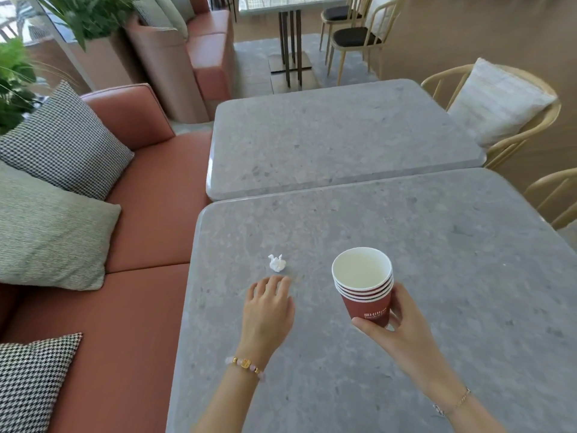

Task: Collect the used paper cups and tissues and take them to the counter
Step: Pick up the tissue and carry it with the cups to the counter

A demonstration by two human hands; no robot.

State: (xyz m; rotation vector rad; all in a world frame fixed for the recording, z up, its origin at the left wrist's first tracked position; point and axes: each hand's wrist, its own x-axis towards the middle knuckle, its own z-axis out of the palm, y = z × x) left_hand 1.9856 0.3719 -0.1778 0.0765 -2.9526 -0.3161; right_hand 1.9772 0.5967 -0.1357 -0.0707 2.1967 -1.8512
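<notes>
Right hand [406,326] round cup stack [363,287], fingertips hidden behind

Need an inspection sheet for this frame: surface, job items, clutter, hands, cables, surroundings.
Surface: grey stone-look near table, butted against a matching far table.
Job's things: stack of paper cups, red, nested, upright, top cup looks empty; one crumpled white tissue on the near table, left of the stack.
Clutter: nothing seen.
Hands: left hand just short of the tissue, not touching it, holding nothing; right hand grips the stack, fingers round its lower part.
Cables: nothing seen.
Surroundings: sofa with cushions on the left; chairs on the right and beyond; plants far left.
</notes>
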